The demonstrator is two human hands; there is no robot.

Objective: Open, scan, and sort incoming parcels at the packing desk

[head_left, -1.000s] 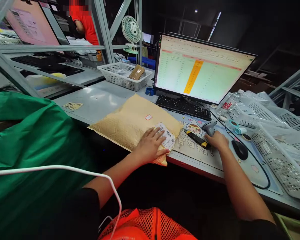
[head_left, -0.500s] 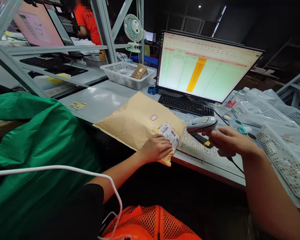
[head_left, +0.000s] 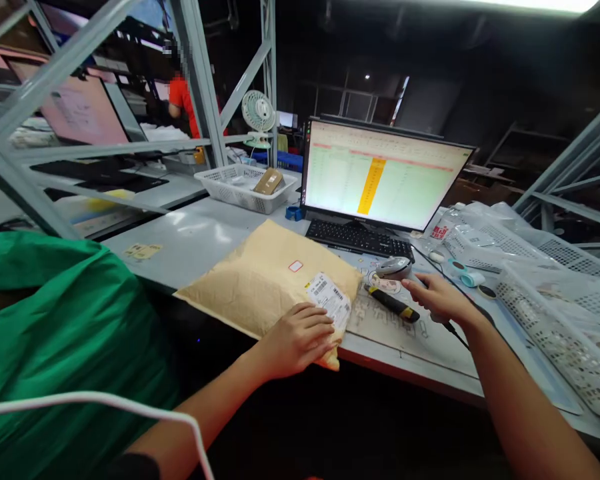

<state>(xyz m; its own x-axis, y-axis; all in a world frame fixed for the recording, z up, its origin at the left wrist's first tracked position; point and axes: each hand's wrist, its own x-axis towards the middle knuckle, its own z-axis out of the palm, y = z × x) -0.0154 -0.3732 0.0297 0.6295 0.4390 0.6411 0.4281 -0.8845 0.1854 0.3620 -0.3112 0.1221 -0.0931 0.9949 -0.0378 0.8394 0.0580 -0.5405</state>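
One grey plastic scanner (head_left: 393, 267), clamped in the right grip (head_left: 439, 299), is now lowered, scanning seemingly paused; the tan padded parcel (head_left: 250, 287), mid-frame, is touched by the unclenched left grip (head_left: 300, 337).

Both arms reach forward, well apart. Left forearm (head_left: 220, 397) slants up and rightward from bottom edge; left wrist (head_left: 266, 360) nearly straight. Left grip (head_left: 300, 340) lies palm down, loosely flattened, fingers (head_left: 319, 321) side by side, slightly bent, pointing rightward; thumb hard to make out. Right forearm (head_left: 515, 383) rises leftward from lower right corner. Right grip (head_left: 441, 299) curled closed, farther forward than left, right thumb (head_left: 415, 289) extended leftward; curled fingers partly hidden below.
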